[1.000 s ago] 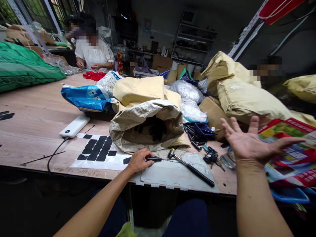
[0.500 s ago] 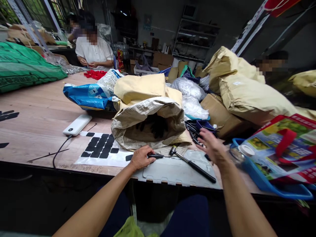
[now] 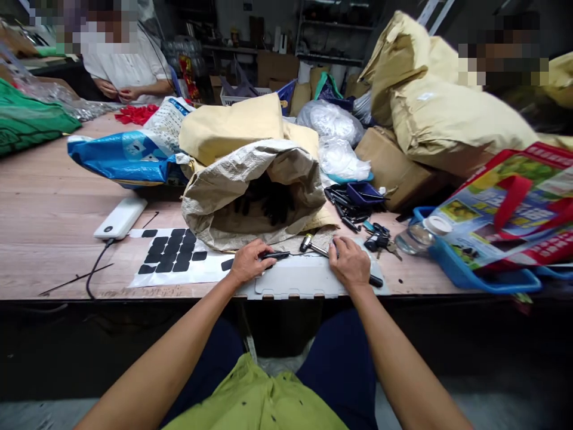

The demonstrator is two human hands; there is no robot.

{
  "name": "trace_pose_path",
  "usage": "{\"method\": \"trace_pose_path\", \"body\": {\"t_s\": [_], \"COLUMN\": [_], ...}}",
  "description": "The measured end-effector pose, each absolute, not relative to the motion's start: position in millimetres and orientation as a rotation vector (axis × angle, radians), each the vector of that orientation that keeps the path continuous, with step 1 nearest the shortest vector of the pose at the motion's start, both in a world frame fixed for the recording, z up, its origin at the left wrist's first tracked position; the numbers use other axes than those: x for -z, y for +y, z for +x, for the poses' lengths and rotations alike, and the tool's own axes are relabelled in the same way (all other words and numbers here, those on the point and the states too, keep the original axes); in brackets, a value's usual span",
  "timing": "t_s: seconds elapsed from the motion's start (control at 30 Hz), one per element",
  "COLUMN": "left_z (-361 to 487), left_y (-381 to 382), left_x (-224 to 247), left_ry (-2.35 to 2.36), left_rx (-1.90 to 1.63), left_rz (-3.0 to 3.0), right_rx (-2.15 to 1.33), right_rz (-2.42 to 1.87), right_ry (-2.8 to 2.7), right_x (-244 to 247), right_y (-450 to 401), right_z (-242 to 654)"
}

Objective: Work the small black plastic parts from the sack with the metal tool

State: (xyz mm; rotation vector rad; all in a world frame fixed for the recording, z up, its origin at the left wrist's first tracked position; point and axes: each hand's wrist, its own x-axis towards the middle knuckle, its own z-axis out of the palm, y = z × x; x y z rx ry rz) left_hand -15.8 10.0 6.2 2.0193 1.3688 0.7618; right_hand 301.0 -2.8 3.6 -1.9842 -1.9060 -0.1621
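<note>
Because the grey board [image 3: 295, 280] reaches the table edge [image 3: 414, 288], the hammer [image 3: 306, 243] across it could roll off if knocked. The right hand [image 3: 350, 263] lies over it, fingers half-bent; grip cannot be confirmed. At the board's left end, the left hand [image 3: 252, 260] pinches a black tool [image 3: 276, 255]; loose hold risks slipping. Behind the board, the gaping sack [image 3: 206, 206] could spill if tugged.

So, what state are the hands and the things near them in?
Left hand: closed on a slim black piece
Right hand: over the hammer, grip unclear
Hammer: lying down, partly covered
Sack: mouth open, dark items inside
White device: lying flat, plugged in
Sheet with black pads: laid flat
Clear jar: capped
</note>
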Motion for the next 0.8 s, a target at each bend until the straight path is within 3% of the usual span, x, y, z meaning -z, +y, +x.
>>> {"method": "trace_pose_path", "body": {"t_s": [0.17,0.27,0.4,0.5,0.6,0.7,0.8], "left_z": [-10,4,27,31,26,26,40], "left_y": [-47,-105,-152,-154,-146,-140,-132], "left_x": [-33,-26,33,84,107,89,38], "left_ry": [1.114,0.792,0.983,1.310,1.426,1.421,1.032], "left_rx": [-0.947,-0.629,-0.290,-0.131,-0.010,0.008,-0.041], "left_rz": [1.984,2.133,1.987,1.831,1.768,1.718,1.528], "right_rx": [0.363,0.379,0.359,0.368,0.391,0.399,0.403], "right_rz": [-1.988,-1.986,-1.990,-1.985,-1.981,-1.973,-1.970], "right_ry": [-1.898,-1.901,-1.897,-1.888,-1.887,-1.891,-1.891], "right_x": [2,-1,-3,-3,-3,-4,-4], "right_y": [-7,-6,-7,-8,-8,-8,-8], "right_z": [295,297,298,297,298,298,298]}}
